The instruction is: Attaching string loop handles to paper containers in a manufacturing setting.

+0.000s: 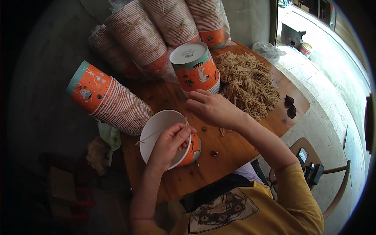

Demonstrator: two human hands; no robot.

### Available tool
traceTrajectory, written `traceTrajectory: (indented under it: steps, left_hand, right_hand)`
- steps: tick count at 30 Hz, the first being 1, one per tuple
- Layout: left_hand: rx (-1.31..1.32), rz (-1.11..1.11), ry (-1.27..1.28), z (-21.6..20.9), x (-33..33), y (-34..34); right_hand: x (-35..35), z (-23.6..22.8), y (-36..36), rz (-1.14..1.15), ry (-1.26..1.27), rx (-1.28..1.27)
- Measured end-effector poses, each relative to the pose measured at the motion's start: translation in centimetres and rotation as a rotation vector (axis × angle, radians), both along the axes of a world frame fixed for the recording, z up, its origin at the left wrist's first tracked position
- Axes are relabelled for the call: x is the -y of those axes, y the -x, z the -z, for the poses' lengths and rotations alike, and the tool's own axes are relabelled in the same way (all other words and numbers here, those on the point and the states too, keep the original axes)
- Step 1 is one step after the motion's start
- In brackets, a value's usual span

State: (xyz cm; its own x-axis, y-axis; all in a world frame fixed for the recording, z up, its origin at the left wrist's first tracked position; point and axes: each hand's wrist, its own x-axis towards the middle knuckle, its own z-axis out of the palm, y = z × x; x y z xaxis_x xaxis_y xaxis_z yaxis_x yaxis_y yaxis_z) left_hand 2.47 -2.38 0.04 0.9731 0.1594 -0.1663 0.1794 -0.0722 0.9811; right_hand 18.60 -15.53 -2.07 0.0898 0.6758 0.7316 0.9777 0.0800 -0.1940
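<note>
One paper tub (156, 122) is sitting on the surface (223, 156), partly hidden by the left hand (171, 143), whose fingers are pinching string (143, 141); beyond the tub, the right hand (209, 107) is showing curled fingers, grip unclear.

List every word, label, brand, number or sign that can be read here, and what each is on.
No text can be read here.
Upturned bucket: small dark print on its base, too small to read.
Open bucket at the left hand: drawings on its orange side, no legible lettering.
Yellow shirt: a printed picture panel, no legible words.
Green-and-white packet: too blurred to read.
</note>
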Motion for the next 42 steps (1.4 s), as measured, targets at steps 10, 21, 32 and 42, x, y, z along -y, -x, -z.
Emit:
traceTrajectory:
  steps: [10,21,32,42]
  left_hand:
    - [0.012,-0.002,0.022,-0.3,0.2,-0.6]
    - [0.087,-0.028,0.218,0.2,-0.6,-0.6]
    - [0.129,0.022,0.095,0.0,0.0,-0.8]
    - [0.073,-0.079,0.266,0.9,-0.3,-1.9]
  right_hand:
    - [-2.3,1.6,0.6,-0.328,0.139,-0.911]
    - [0.9,1.5,1.9,-0.435,0.237,-1.211]
    - [0.4,2.5,2.2,-0.278,0.084,-0.838]
    - [1.0,4.1,3.2,-0.231,-0.182,-1.054]
